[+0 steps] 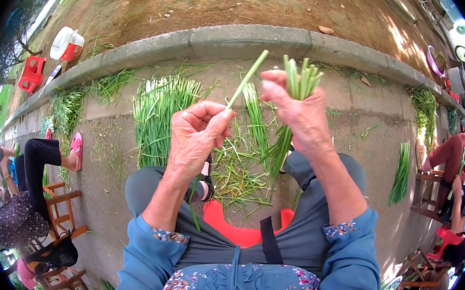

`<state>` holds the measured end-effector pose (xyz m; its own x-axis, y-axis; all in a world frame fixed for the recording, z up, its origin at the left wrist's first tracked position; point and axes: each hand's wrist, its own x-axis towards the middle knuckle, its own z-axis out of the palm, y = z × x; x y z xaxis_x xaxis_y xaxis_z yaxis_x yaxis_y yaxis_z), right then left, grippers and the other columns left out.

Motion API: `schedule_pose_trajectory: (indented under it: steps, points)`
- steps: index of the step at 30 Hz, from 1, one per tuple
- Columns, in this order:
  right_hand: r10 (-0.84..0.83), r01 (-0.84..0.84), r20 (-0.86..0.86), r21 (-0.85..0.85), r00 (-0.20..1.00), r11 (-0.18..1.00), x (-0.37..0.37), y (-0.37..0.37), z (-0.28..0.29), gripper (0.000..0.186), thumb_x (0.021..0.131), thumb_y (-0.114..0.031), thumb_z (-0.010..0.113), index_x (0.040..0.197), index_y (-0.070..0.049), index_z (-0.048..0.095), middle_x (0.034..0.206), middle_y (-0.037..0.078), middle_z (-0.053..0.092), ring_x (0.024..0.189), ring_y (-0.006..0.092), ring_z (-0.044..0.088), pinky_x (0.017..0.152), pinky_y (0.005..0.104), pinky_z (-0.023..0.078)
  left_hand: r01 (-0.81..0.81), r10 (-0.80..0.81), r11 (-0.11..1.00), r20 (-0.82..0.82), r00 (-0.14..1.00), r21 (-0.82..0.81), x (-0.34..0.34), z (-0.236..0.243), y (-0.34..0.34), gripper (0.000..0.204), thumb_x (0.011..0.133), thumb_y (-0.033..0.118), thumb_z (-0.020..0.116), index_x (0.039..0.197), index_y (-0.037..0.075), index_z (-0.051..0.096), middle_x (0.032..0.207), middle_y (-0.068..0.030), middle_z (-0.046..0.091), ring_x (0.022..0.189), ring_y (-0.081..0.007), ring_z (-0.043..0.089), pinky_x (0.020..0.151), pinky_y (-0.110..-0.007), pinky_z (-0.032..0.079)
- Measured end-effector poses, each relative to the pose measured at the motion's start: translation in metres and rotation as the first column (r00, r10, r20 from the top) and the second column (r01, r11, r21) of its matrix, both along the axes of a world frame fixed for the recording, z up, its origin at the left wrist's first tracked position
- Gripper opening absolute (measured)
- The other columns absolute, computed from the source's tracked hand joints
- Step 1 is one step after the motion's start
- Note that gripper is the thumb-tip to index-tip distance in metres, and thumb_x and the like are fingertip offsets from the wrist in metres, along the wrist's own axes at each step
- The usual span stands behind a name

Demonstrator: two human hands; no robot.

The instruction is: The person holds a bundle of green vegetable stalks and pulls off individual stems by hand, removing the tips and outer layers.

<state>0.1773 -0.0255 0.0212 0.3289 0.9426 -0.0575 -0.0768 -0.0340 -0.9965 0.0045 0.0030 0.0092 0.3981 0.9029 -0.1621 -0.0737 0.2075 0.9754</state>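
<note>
Between the thumb and fingers of my left hand (191, 132) is a single green chive stalk (249, 77), its cut end pointing up and away. My right hand (306, 118) is wrapped round a bunch of chives (301, 80), pale thick ends up and leaves hanging below. The two hands are apart, raised over the ground before my knees. A large, neatly lined pile of chives (163, 119) lies beyond my left hand. A smaller row of chives (255, 116) lies between the hands, and loose yellow-green trimmings (240, 176) are scattered on the pavement below them.
A red plastic seat (230, 228) shows between my legs. A concrete curb (242, 42) crosses ahead. At far left stand a white bucket (61, 44) and a red stool (30, 74). Another chive bundle (401, 173) lies at right. People sit at both sides.
</note>
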Motion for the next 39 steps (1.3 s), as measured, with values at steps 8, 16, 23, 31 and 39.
schedule_pose_trajectory:
  steps: [8, 16, 23, 31, 39]
  points:
    - [0.231, -0.232, -0.109, 0.007, 0.967, 0.973, -0.019, -0.004, -0.001, 0.02, 0.077, -0.012, 0.061, 0.092, 0.001, 0.061, 0.082, 0.003, 0.061, 0.077, 0.0096, 0.055, 0.07, 0.0247, 0.045, 0.044, -0.042, 0.998, 0.049, 0.998, -0.047, 0.0, -0.001, -0.002, 0.013, 0.083, 0.014, 0.059, 0.081, 0.001, 0.061, 0.06, -0.0017, 0.057, 0.046, -0.0041, 0.049, 0.041, -0.015, 0.036]
    - [0.243, -0.246, -0.131, -0.01, 0.961, 0.969, -0.022, -0.005, -0.004, 0.019, 0.081, -0.015, 0.056, 0.093, 0.0, 0.061, 0.071, -0.002, 0.055, 0.056, 0.003, 0.042, 0.049, 0.0187, 0.033, 0.055, -0.054, 0.998, 0.039, 0.998, -0.036, 0.002, -0.002, -0.003, 0.014, 0.083, 0.015, 0.058, 0.081, 0.001, 0.061, 0.059, -0.0018, 0.057, 0.045, -0.0044, 0.049, 0.04, -0.015, 0.036]
    - [0.173, -0.176, -0.079, -0.031, 0.982, 0.984, -0.024, -0.006, -0.004, 0.018, 0.083, -0.015, 0.053, 0.09, -0.001, 0.061, 0.06, -0.004, 0.051, 0.044, 0.0002, 0.032, 0.039, 0.0173, 0.022, 0.065, -0.064, 0.997, 0.047, 0.997, -0.028, 0.003, -0.002, -0.004, 0.014, 0.083, 0.014, 0.058, 0.082, 0.001, 0.061, 0.059, -0.0018, 0.057, 0.045, -0.0044, 0.049, 0.04, -0.015, 0.036]
    - [0.097, -0.123, -0.252, -0.088, 0.963, 0.989, -0.023, -0.006, 0.002, 0.018, 0.082, -0.014, 0.051, 0.09, -0.002, 0.061, 0.06, -0.004, 0.05, 0.043, 0.0001, 0.031, 0.039, 0.0175, 0.021, 0.066, -0.067, 0.998, 0.029, 0.997, 0.022, 0.008, -0.001, -0.009, 0.013, 0.083, 0.012, 0.057, 0.082, 0.0, 0.061, 0.058, -0.0023, 0.057, 0.045, -0.0043, 0.049, 0.04, -0.015, 0.037]
    - [0.173, -0.177, -0.11, -0.028, 0.979, 0.984, -0.022, -0.006, 0.002, 0.017, 0.081, -0.013, 0.052, 0.09, -0.002, 0.062, 0.053, -0.008, 0.041, 0.043, -0.0002, 0.029, 0.039, 0.0175, 0.02, 0.043, -0.043, 0.999, 0.032, 0.999, 0.007, 0.005, -0.002, -0.006, 0.012, 0.083, 0.012, 0.057, 0.081, 0.0, 0.06, 0.058, -0.0027, 0.057, 0.045, -0.0045, 0.049, 0.04, -0.016, 0.037]
